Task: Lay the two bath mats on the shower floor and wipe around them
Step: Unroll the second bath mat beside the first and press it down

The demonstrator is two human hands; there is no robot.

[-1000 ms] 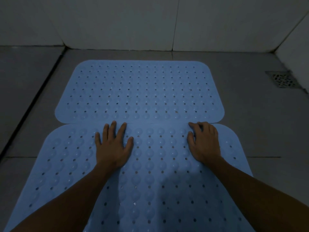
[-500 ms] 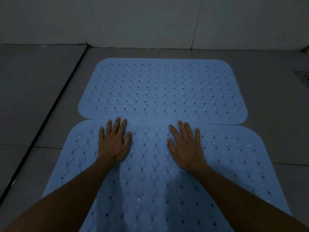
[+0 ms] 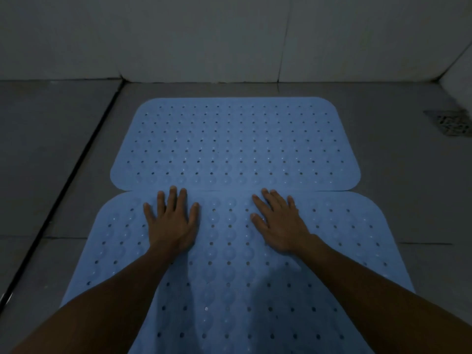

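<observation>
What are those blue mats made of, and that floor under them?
The near mat and far mat look like soft rubber or PVC, matte: moulded bumps, punched drain holes, rounded corners, lying limp. The floor looks like grey ceramic or stone tile, satin, with dark grout lines. Dim light leaves it open.

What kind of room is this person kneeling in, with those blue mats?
Most likely a tiled shower or bathroom floor. A metal floor drain sits near the right wall, two perforated blue bath mats lie on the grey floor tiles, and pale tiled walls rise right behind them.
</observation>
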